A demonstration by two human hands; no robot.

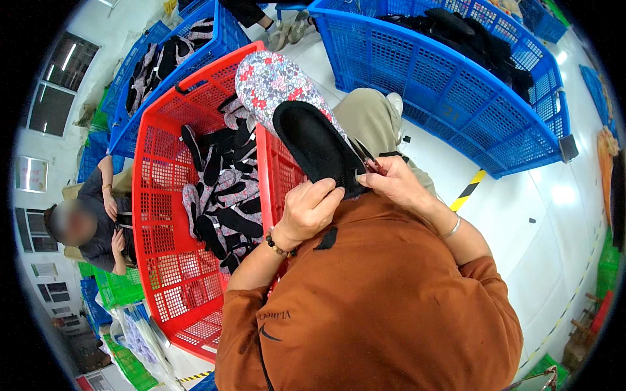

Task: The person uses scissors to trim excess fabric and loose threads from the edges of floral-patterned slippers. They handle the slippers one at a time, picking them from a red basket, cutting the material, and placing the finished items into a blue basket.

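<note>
A slipper [277, 85] with a flower-print surface and a black-lined opening is held up in front of my body. My left hand [310, 207] is closed, its fingers pinching the slipper's near black edge. Small dark-handled scissors [366, 158] sit in my right hand [396, 184], their blades pointing up along the slipper's right side. The right thumb reaches toward the same black edge, next to a small pale tag [356, 174]. Part of the scissors' handle is hidden by the fingers.
On my left, a red crate [156, 215] holds many similar slippers [228, 195]. A blue crate [430, 85] with black pieces stands ahead to the right, another blue crate [225, 29] behind the red one. A co-worker [98, 215] sits at the far left.
</note>
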